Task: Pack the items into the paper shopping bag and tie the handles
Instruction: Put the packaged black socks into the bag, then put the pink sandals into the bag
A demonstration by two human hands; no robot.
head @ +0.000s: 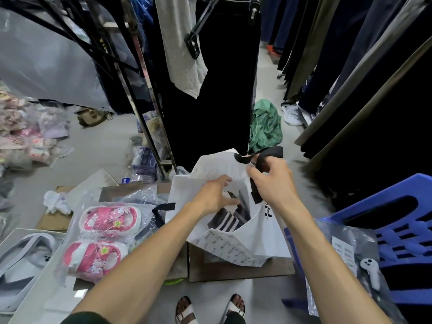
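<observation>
A white paper shopping bag (261,232) with black ribbon handles stands open on cardboard in front of me. My right hand (272,181) grips its far black handle (264,154) and holds that side up. My left hand (216,194) reaches into the bag's mouth, fingers spread over a dark item with white stripes (228,219) lying inside. The bag's other black handle (163,208) hangs loose on the left side. Pink children's sandals in clear plastic (102,237) lie to the left of the bag.
Dark clothes hang on racks ahead and to the right. A blue plastic stool (402,232) with a clear packet (350,260) on it stands at the right. Grey sandals (21,265), flattened cardboard (233,270) and packaged goods cover the floor at left. A green cloth (266,125) lies behind the bag.
</observation>
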